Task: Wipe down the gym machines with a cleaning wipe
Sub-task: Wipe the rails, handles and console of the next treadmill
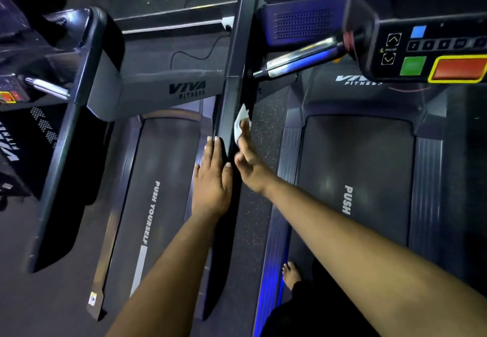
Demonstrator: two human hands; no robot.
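A dark side rail of the left treadmill runs up the middle of the view. My left hand lies flat against the rail's left face, fingers straight. My right hand reaches along the rail's right face and presses a small white cleaning wipe to it with straight fingers. Part of the wipe sticks out above the fingertips.
The left treadmill's belt reads PUSH YOURSELF. The right treadmill's belt lies under its console with red, green and blue buttons and a chrome handle. My bare foot stands on the right treadmill. Speckled floor separates the machines.
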